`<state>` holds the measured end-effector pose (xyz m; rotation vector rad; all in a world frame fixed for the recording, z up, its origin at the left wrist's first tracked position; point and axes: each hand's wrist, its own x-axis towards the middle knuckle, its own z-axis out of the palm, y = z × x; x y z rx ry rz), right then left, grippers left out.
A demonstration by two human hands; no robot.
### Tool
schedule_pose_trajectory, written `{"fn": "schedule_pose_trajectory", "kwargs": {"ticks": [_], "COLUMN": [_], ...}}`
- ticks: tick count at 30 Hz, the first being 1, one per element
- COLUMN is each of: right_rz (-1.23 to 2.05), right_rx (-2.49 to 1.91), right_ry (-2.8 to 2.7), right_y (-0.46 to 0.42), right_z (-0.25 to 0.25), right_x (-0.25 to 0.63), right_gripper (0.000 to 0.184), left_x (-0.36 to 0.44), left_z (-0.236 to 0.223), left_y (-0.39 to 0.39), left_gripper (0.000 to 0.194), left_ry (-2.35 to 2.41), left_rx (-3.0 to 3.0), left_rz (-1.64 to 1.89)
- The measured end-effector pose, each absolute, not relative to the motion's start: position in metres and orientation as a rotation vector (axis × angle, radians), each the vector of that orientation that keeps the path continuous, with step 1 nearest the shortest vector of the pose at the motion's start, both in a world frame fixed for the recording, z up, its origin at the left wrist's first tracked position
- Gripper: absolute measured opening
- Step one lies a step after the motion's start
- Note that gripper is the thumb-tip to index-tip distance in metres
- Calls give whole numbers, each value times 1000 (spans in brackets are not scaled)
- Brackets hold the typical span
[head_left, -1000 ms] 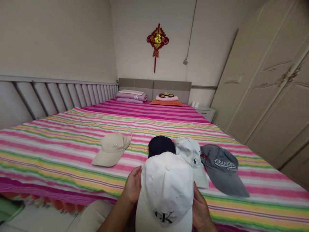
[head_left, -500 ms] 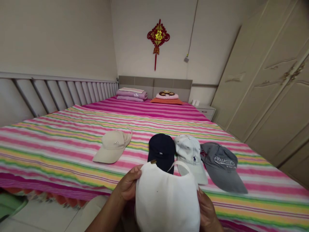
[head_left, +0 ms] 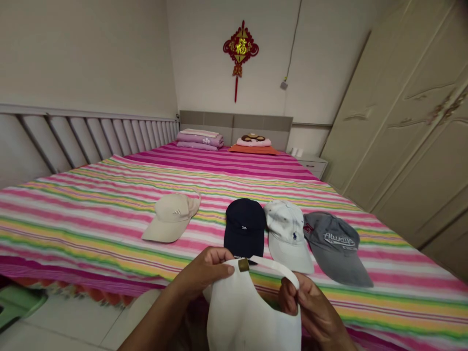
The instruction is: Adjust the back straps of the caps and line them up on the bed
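holding white cap (head_left: 248, 317), "always" cap (head_left: 336, 246) nearby

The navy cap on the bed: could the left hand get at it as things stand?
Probably yes, but not freely: the left hand is gripping the white cap together with the right hand. The navy cap lies just beyond it, with nothing between.

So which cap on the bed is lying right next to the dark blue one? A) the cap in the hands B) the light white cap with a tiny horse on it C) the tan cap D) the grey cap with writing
B. The light white cap lies directly beside the dark blue cap, while the tan cap lies apart to the other side and the grey cap is one further along.
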<state>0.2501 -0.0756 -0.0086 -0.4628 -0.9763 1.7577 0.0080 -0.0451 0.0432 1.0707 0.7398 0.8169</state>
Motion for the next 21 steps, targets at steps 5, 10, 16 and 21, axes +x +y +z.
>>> {"fn": "schedule_pose_trajectory", "kwargs": {"ticks": [5,10,16,21], "right_rz": [1688,1655,1478,1364], "right_rx": [-486,-526,-870,-1083], "right_ry": [-1016,-1051,-1290,-1513], "right_y": [-77,-77,-80,-87], "right_z": [2,18,41,65], "right_x": [245,242,237,220], "right_gripper": [21,20,34,36], "left_x": [8,11,15,19], "left_z": [52,52,47,44], "left_y": [-48,-50,-49,-52], "left_gripper": [29,27,23,22], "left_ry": [848,878,643,564], "left_rx": [1179,1170,974,899], "left_rz": [795,800,843,806]}}
